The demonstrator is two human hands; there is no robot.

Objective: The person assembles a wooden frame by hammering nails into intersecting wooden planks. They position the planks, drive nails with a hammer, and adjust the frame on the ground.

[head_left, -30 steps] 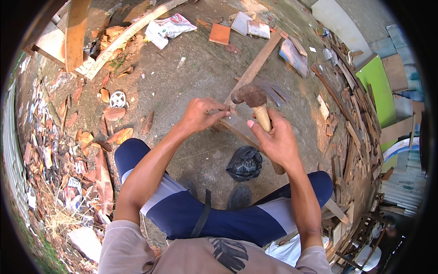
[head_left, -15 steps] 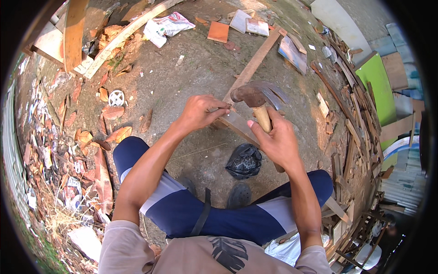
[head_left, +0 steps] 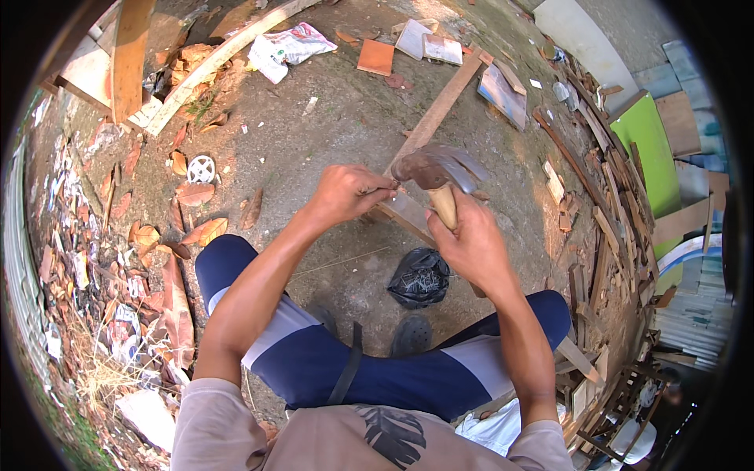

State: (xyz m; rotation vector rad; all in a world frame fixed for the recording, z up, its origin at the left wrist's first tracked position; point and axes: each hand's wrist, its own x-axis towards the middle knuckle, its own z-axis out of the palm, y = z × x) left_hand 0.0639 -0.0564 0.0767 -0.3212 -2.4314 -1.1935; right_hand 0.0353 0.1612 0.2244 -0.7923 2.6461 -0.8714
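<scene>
Head view, and I see a person sitting with knees spread, working low over the ground. The left hand (head_left: 345, 192) reaches in to the place where a long wooden board (head_left: 436, 114) and a shorter wood piece (head_left: 408, 213) come together at an angle. Its thumb and forefinger are pinched together there; from where I stand, whatever may be between them is too small to make out. The right hand (head_left: 475, 239) has its fingers wrapped around the wooden handle of a claw hammer (head_left: 440, 173), thumb along the grip. The rusty head is at the pinched fingertips, striking face toward them and the claw pointing off to the right; I cannot tell whether the face touches anything.

Between the knees, a black plastic bag (head_left: 399, 293) sits open on the ground with a heap of thin nails (head_left: 422, 280) inside, just beyond a dark grey shoe (head_left: 411, 336). Past the far end of the long board lie an orange tile (head_left: 375, 57) and a crumpled white sack (head_left: 287, 49). Dry leaves (head_left: 208, 231) and a white spoked wheel (head_left: 201, 169) are off to the left, while scrap timber (head_left: 609, 180) is piled along the right beside a bright green panel (head_left: 656, 149).
</scene>
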